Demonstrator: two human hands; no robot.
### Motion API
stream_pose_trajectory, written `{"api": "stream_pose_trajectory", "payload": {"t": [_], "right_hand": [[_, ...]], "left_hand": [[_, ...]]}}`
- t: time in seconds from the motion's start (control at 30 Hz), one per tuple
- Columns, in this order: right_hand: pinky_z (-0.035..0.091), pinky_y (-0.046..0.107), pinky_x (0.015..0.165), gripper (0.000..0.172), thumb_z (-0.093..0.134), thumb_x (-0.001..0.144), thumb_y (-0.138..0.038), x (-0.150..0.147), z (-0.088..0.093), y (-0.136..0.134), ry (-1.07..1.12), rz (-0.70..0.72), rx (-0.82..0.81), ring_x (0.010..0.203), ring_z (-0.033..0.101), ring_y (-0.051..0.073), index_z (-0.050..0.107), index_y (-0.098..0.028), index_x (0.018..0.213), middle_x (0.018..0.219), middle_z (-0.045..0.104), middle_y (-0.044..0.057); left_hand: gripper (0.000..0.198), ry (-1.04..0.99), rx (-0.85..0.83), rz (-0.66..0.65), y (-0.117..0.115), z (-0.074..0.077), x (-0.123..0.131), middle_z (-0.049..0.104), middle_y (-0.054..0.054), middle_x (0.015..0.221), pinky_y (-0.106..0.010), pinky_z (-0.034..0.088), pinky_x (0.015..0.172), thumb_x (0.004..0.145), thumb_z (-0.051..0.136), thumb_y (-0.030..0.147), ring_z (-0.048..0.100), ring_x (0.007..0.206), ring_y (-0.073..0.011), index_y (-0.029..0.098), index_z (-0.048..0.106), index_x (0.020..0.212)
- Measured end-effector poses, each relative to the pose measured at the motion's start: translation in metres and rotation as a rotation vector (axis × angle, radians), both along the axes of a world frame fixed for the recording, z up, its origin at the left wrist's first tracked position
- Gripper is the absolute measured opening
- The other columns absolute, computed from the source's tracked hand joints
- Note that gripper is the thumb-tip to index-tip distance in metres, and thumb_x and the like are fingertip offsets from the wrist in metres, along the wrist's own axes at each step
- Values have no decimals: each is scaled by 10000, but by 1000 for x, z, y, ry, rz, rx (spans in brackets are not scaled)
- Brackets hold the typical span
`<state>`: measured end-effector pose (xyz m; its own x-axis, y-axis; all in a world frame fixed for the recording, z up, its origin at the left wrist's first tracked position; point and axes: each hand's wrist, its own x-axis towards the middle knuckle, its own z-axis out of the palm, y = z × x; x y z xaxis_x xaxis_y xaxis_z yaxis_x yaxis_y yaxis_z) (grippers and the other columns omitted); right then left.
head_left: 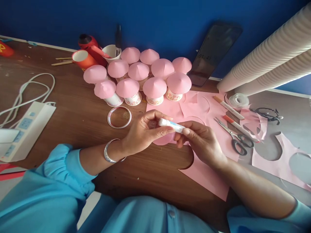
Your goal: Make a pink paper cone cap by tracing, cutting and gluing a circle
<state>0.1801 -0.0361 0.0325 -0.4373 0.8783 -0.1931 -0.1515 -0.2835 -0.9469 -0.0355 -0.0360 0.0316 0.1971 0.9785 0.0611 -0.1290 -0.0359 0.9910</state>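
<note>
Phone (pixel 216 51), far right against the wall: digits "01:4" and a last figure too blurred to be sure of.
White tube (pixel 170 124), near middle: blue print, too small to read.
Paper ring (pixel 119 126), left of the tube: red marks, unreadable.
Marker (pixel 118 35), far left: pale print, unreadable.

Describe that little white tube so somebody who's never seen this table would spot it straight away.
On the brown table, find the cluster of pink-topped cups near the blue wall. Nearer the camera, the left hand and right hand hold the white tube between them. Unlike the slim orange-and-white tools lying to the right, it is held up and shows blue print.
</note>
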Motion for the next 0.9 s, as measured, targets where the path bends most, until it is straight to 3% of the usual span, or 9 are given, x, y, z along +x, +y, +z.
{"api": "stream_pose_trajectory", "payload": {"t": [0.13, 0.2, 0.27, 0.43, 0.53, 0.63, 0.73, 0.8, 0.9], "right_hand": [[533, 197, 487, 358, 730, 954, -479, -1, -3, 2, 157, 115, -253, 481, 666, 96, 706, -153, 807, 684, 737, 14], [484, 194, 427, 429, 697, 969, -516, -1, -4, 2, 160, 166, -295, 419, 624, 93, 667, -155, 740, 619, 713, 11], [488, 199, 440, 467, 646, 1000, -535, 0, -3, 3, 95, 159, -217, 427, 631, 96, 666, -153, 732, 616, 715, 19], [593, 227, 643, 305, 819, 900, -425, 1, 2, 1, -36, -35, 83, 666, 739, 123, 698, -179, 1035, 822, 779, 14], [559, 215, 591, 236, 763, 956, -397, 2, 0, -1, -32, 12, 59, 594, 702, 104, 670, -180, 953, 750, 750, -6], [496, 229, 491, 394, 567, 1054, -514, 4, -6, -1, 5, 152, -25, 464, 626, 98, 654, -174, 874, 654, 705, -6], [503, 245, 539, 523, 462, 1084, -558, 6, -12, 1, -57, 163, -11, 497, 622, 102, 675, -164, 815, 648, 689, 14], [520, 243, 615, 491, 506, 1070, -553, 6, -14, 3, -100, 126, 34, 590, 662, 106, 708, -162, 853, 732, 715, 29], [535, 235, 613, 342, 666, 994, -526, 3, -15, 2, 5, 88, -3, 601, 662, 102, 734, -193, 1034, 797, 715, 1]], "left_hand": [[223, 14, 68, -26, 0, 0, 0, 681, 19, 764, -178, 506, 565, 800, 876, 237, 601, 626, -72, 157, 748, 963], [213, 32, 125, -52, -1, 1, 0, 677, 25, 746, -163, 479, 522, 796, 877, 210, 582, 589, -61, 158, 748, 958], [204, 39, 167, -71, -1, 1, 0, 694, 21, 754, -154, 481, 517, 799, 870, 185, 603, 591, -62, 161, 747, 960], [211, -11, 83, -2, 0, -1, 4, 748, -11, 862, -188, 576, 652, 799, 869, 208, 697, 725, -99, 160, 728, 950], [221, -39, 31, -7, 0, -3, 5, 735, -1, 832, -190, 567, 649, 798, 872, 239, 674, 710, -92, 164, 725, 945], [219, -56, 19, -29, -1, -3, 4, 723, 11, 787, -194, 557, 628, 804, 869, 250, 658, 676, -88, 169, 717, 938], [211, -59, 31, -24, -1, -3, 4, 727, 12, 787, -209, 572, 638, 802, 869, 234, 671, 681, -97, 174, 706, 922], [193, -44, 38, -15, -1, -3, 5, 738, 4, 802, -217, 580, 642, 814, 858, 224, 682, 691, -105, 176, 704, 922], [202, -34, 32, -14, -1, -3, 7, 744, -4, 820, -224, 588, 662, 819, 857, 242, 690, 712, -111, 173, 700, 924]]}}
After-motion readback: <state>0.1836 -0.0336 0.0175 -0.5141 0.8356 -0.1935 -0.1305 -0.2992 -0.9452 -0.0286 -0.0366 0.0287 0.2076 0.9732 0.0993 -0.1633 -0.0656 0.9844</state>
